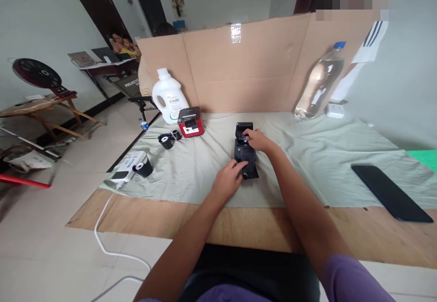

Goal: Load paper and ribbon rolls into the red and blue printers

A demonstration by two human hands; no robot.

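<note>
- Purple sleeve [355, 277] at 5 o'clock.
- Black device [241, 151] near centre, toward 4 o'clock, lid [244, 128] apparently raised, on wrinkled cloth [307, 147].
- Left hand [228, 179] at 6, fingers on lower end; right hand [257, 140] at 3, on upper end. Pinching or not: can't tell.
- Could skid on loose cloth if pushed unevenly.

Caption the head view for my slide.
Left grip and right grip touch a black boxy plastic device on wrinkled grey-green cloth.

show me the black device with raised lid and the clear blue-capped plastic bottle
Black device with raised lid [242, 151]: head view, its body
Clear blue-capped plastic bottle [320, 83]: head view, its side
</note>
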